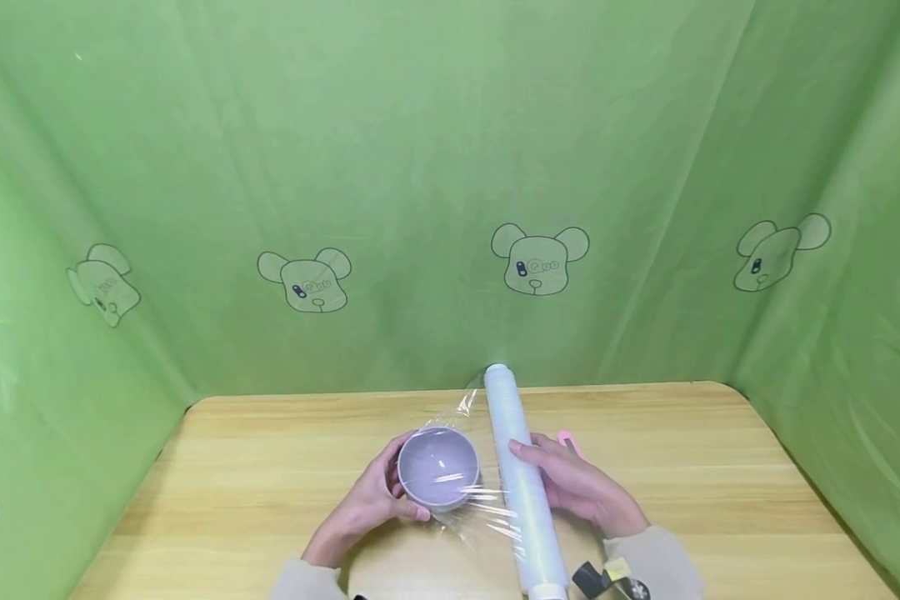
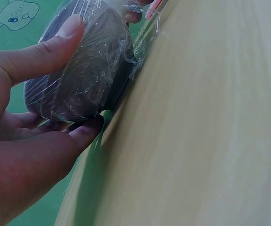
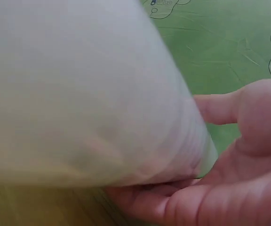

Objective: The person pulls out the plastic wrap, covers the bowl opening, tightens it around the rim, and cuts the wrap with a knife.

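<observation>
A greyish-purple bowl (image 1: 438,468) stands upright at the table's middle, with clear cling film stretched over its mouth. My left hand (image 1: 375,492) grips it from the left, thumb at the near side. In the left wrist view the film clings in wrinkles to the side of the bowl (image 2: 86,61), under the thumb. To the right lies a long roll of cling film (image 1: 525,483), and a sheet of it runs across to the bowl. My right hand (image 1: 581,487) holds the roll from its right side, thumb on top, fingers (image 3: 182,202) beneath in the right wrist view.
A small pink-ended object (image 1: 567,439) lies behind my right hand, mostly hidden. The wooden table (image 1: 255,467) meets a green curtain (image 1: 420,167) at the back, and green sheets hang on both sides. The roll's far end reaches the table's back edge.
</observation>
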`<state>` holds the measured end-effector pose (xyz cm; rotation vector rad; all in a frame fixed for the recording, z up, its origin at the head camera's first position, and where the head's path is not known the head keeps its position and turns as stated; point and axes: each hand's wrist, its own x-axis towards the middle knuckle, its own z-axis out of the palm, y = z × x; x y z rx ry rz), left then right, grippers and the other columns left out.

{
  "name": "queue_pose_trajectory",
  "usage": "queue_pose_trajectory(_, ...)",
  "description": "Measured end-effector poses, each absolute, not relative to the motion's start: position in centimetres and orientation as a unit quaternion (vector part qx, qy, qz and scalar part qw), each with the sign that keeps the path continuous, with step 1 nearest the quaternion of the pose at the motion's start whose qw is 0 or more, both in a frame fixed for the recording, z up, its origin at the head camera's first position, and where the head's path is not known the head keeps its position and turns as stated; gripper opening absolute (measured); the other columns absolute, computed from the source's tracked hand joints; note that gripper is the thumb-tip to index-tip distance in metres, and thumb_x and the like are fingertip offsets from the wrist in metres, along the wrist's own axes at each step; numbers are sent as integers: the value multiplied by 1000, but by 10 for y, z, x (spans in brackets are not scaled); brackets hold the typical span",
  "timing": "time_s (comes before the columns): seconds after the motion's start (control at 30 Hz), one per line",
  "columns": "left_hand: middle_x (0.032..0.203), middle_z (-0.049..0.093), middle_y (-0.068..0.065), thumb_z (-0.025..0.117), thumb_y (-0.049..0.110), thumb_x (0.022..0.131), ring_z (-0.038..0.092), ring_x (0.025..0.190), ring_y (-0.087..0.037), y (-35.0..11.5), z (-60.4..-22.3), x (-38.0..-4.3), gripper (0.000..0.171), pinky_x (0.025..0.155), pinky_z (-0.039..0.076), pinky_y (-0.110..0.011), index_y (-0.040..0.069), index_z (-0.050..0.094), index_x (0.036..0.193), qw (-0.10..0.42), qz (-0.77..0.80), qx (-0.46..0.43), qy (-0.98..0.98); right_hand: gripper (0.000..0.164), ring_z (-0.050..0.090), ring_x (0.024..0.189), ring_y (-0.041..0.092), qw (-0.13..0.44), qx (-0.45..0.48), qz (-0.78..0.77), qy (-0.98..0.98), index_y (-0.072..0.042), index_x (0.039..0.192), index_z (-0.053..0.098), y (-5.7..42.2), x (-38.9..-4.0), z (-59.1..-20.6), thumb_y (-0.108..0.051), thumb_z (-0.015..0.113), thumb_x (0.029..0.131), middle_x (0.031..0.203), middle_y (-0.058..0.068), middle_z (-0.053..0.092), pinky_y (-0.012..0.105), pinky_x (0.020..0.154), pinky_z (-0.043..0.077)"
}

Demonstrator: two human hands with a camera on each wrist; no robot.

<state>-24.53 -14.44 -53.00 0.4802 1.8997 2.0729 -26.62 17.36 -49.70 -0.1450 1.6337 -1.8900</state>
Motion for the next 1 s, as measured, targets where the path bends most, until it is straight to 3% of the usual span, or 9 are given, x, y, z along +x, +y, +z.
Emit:
queue_pose_trajectory(0.2, 154, 37, -27, 84, -17, 61, 41, 140, -45, -147, -530, -245, 112, 114, 42, -32, 0, 28, 157, 146, 719, 161, 660, 77, 58, 110, 29, 324, -57, -733, 595, 6, 157, -1, 176, -267, -495, -34, 44, 109, 127, 19, 50, 51, 97, 54)
queue_pose_trajectory(0.73, 154, 38, -23, 85, -17, 61, 45, 137, -42, -149, -530, -245, 115, 112, 44, -31, 5, 28, 158, 148, 711, 157, 669, 83, 63, 113, 37, 296, -45, -683, 666, 6, 158, 3, 182, -263, -487, -37, 52, 107, 132, 28, 54, 59, 93, 56)
queue_pose_trajectory(1.0, 156, 36, -23, 85, -17, 60, 43, 139, -44, -148, -530, -247, 116, 112, 44, -32, 5, 28, 159, 152, 713, 161, 666, 76, 68, 102, 34, 267, -26, -666, 696, 1, 156, 13, 183, -262, -483, -36, 56, 105, 123, 25, 58, 55, 83, 61)
